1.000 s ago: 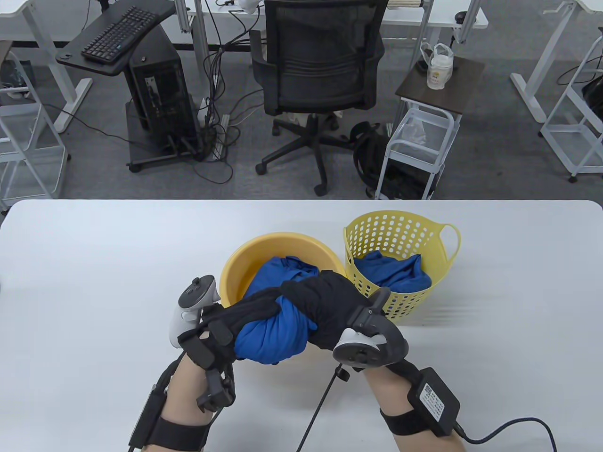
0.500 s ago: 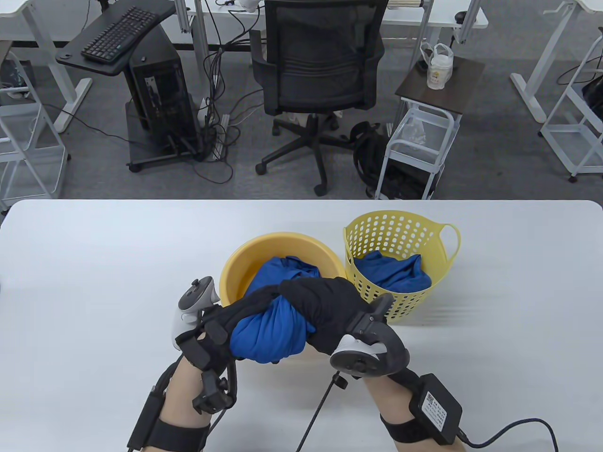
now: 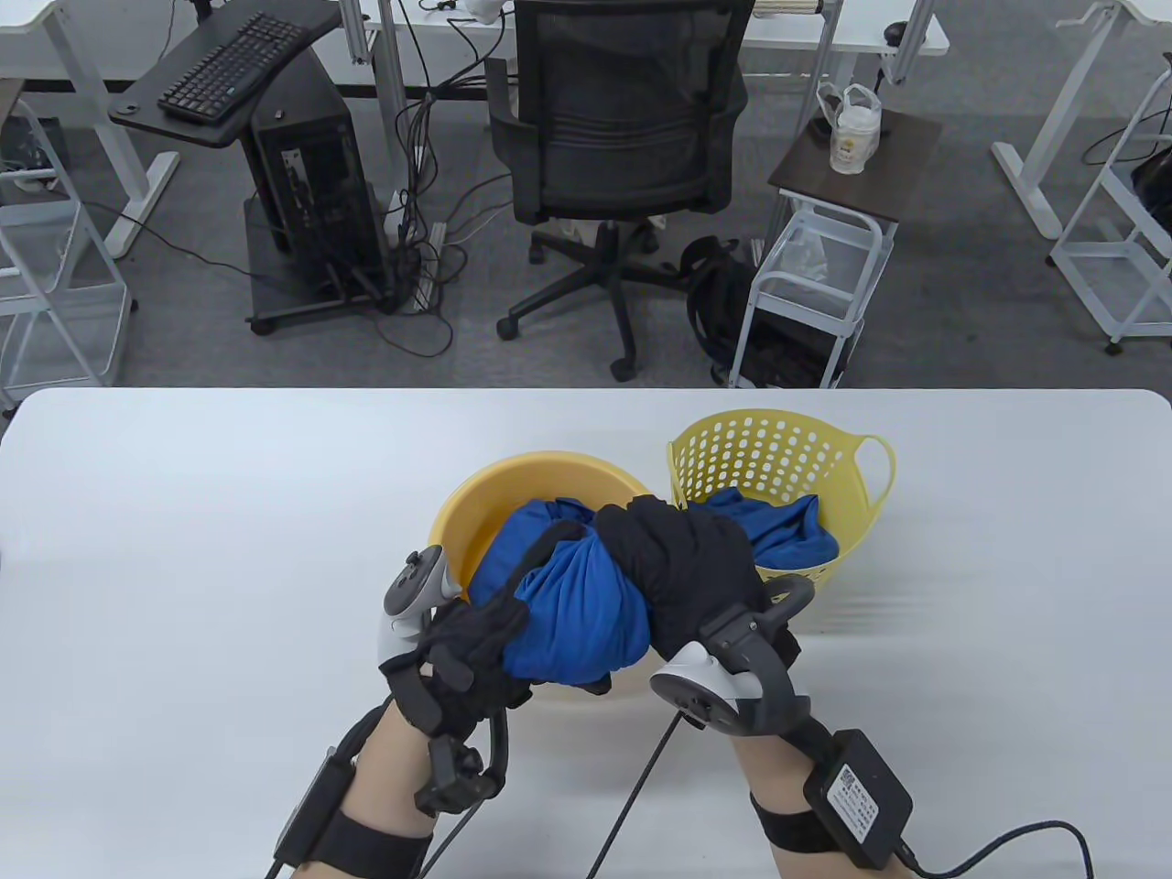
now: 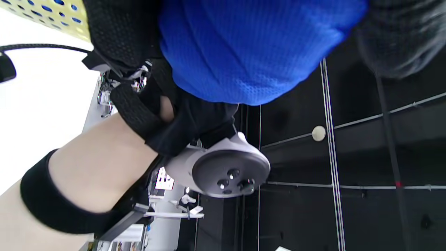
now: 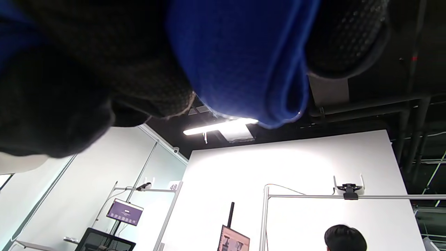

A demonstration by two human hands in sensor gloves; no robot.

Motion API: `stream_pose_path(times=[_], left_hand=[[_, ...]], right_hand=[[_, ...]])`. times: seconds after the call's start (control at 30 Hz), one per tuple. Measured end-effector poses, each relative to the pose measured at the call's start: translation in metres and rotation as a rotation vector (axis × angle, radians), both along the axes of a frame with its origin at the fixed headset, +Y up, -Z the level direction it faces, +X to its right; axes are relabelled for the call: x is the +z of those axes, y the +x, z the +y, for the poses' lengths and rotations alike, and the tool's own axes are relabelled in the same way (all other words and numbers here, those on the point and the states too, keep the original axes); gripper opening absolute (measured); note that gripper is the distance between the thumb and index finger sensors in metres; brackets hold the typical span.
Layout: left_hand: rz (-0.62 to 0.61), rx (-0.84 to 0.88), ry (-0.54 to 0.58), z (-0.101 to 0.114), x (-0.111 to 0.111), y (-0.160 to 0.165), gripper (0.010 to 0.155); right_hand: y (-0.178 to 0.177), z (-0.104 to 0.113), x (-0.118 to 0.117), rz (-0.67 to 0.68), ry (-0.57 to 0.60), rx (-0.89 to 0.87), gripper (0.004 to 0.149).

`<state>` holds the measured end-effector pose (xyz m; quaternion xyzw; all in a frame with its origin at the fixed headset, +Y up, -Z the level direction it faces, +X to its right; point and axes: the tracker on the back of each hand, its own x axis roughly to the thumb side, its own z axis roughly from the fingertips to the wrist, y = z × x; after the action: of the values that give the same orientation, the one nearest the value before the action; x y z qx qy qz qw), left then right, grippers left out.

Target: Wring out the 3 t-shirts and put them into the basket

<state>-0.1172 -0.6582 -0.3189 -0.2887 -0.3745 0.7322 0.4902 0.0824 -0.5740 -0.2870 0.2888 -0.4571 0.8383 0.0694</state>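
Both hands wrapped around one bunched blue t-shirt (image 3: 572, 609), held up above the near rim of the yellow basin (image 3: 476, 513). Left hand (image 3: 476, 641) gripping the near-left end of the bundle, fingers curled tight over the cloth, tracker on its back pointing up and left. Right hand (image 3: 691, 572) closed over the far-right end, knuckles uppermost, its tracker hanging low toward the desk (image 3: 183, 549). Cloth between the two grips drawn into a tight, rounded wad with creases running toward the right hand. In the left wrist view, mesh-textured blue fabric (image 4: 251, 48) filling the top, with the other hand's glove and tracker just below it. In the right wrist view, a fold of the same blue fabric (image 5: 240, 59) hanging between dark gloved fingers (image 5: 345, 35). More blue cloth (image 3: 549, 513) lying inside the basin behind the wad. Another blue t-shirt (image 3: 778, 531) lying crumpled in the perforated yellow basket (image 3: 778, 439), just right of the basin and touching or nearly touching it. Both containers standing upright on the white desk, near its middle. Beyond the desk, an office chair (image 3: 623, 137), a computer tower (image 3: 311, 174) and a keyboard (image 3: 229, 64).
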Motion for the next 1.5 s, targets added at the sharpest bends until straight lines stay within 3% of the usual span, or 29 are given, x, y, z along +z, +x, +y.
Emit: stream_pose_path(times=[0.1,0.37,0.5,0.7,0.93,1.17,1.33,1.5], left_hand=[[0.045,-0.023,-0.002,0.003,0.002,0.001,0.126],[0.248,-0.214,0.147,0.009,0.005,0.003,0.122],[0.436,-0.458,0.338,0.02,0.009,-0.001,0.114],[0.573,-0.663,0.484,0.022,0.009,-0.003,0.111],[0.598,-0.728,0.553,0.015,0.003,-0.007,0.108],[0.582,-0.75,0.491,0.007,-0.001,-0.003,0.116],[0.6,-0.81,0.571,0.014,0.007,0.004,0.133],[0.685,-0.891,0.64,0.026,0.016,0.005,0.127]], right_hand=[[0.001,0.0,-0.001,-0.004,-0.022,0.003,0.087],[0.002,-0.001,-0.01,-0.047,-0.124,0.055,0.085],[0.0,-0.009,-0.019,-0.042,-0.194,0.073,0.084],[-0.005,-0.022,-0.032,-0.051,-0.297,0.103,0.083],[-0.007,-0.038,-0.039,-0.018,-0.243,0.069,0.081],[-0.008,-0.041,-0.047,-0.096,-0.374,0.101,0.08],[-0.006,-0.036,-0.042,-0.137,-0.349,0.056,0.078],[-0.01,-0.032,-0.034,-0.156,-0.275,0.05,0.078]])
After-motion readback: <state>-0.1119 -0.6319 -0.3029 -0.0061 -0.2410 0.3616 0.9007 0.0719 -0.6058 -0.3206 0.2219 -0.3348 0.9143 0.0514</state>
